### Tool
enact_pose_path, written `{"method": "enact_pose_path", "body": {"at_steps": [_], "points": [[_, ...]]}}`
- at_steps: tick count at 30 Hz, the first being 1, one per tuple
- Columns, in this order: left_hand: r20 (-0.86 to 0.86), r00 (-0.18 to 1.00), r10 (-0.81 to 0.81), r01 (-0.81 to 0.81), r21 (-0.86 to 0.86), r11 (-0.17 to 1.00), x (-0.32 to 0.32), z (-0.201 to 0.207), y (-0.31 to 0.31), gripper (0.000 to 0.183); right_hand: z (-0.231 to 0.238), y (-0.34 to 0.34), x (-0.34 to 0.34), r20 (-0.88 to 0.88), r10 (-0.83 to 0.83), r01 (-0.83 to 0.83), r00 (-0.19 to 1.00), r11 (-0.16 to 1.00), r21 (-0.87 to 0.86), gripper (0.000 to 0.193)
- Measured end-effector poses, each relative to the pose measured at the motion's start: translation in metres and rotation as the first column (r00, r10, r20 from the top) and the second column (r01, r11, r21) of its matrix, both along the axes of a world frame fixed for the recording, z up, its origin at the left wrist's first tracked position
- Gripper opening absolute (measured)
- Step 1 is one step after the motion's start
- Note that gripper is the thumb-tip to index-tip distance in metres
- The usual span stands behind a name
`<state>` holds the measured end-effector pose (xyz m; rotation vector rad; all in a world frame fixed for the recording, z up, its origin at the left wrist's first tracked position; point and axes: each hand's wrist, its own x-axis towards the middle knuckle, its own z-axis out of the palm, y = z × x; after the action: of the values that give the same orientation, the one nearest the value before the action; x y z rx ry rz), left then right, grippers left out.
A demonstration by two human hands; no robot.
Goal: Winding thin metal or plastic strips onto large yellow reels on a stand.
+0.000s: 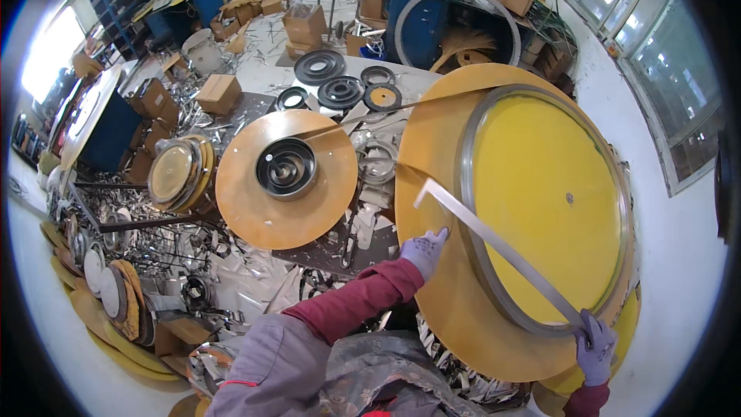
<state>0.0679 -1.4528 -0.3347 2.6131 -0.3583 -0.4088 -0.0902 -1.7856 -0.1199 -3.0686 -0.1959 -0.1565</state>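
Note:
In a grey-purple glove, my right hand grips the lower end of a flat metal strip. The strip slants up and left across a big yellow disc, and its far tip is bent into a short hook. A grey metal ring runs round the yellow disc, which lies on a wider orange-tan disc. My left hand, gloved too, rests at the left edge of the orange-tan disc with a finger stretched out, and nothing shows in it. A thin dark band stretches over the far side toward a smaller orange disc.
A black stepped hub sits on the smaller disc. Several black rings lie beyond it on the table. Metal scraps litter the floor at left. Stacked round plates stand by a dark frame. A windowed wall rises at right.

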Motion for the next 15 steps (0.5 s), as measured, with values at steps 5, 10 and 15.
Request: {"method": "enact_pose_path", "body": {"at_steps": [5,10,15], "points": [[-0.015,0.999,-0.031,0.031,-0.034,0.999,-0.024,-0.006,-0.026,0.050,0.006,0.005,0.004,0.139,0.146,-0.095,0.979,0.942,-0.323,0.044],[0.040,0.999,0.007,-0.002,-0.108,0.994,-0.004,-0.030,-0.034,0.052,-0.073,0.010,0.085,0.243,-0.034,0.006,0.970,0.994,0.114,0.037],[0.012,0.997,0.076,-0.076,-0.005,0.997,0.072,-0.022,-0.012,0.043,-0.091,0.042,0.179,0.160,-0.145,0.142,0.976,0.989,0.033,0.037]]}}
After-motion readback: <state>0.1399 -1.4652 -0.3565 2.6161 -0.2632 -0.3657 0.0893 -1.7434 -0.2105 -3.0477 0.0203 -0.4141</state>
